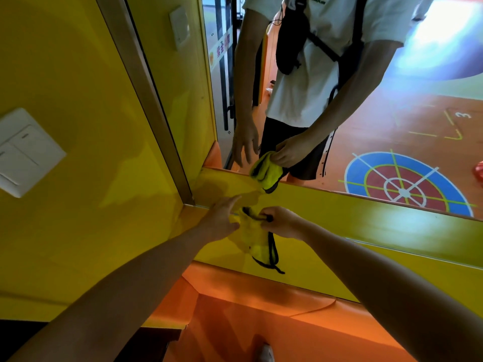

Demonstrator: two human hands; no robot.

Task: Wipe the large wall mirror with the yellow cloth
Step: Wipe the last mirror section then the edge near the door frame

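yellow cloth (251, 237) hangs lengthwise down, just below mirror (392, 105) lower-left corner | right hand (283, 222) pinches its top hem, fingers curled | left hand (222, 218) straight-fingered, touching its left edge | mirror lies above, beyond both hands

Yellow wall (78, 74) with white light switch (23, 152) above orange floor (287, 335).

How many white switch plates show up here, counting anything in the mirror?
2. One switch plate sits on the yellow wall at far left; the other appears in the mirror near the top, probably a reflection.
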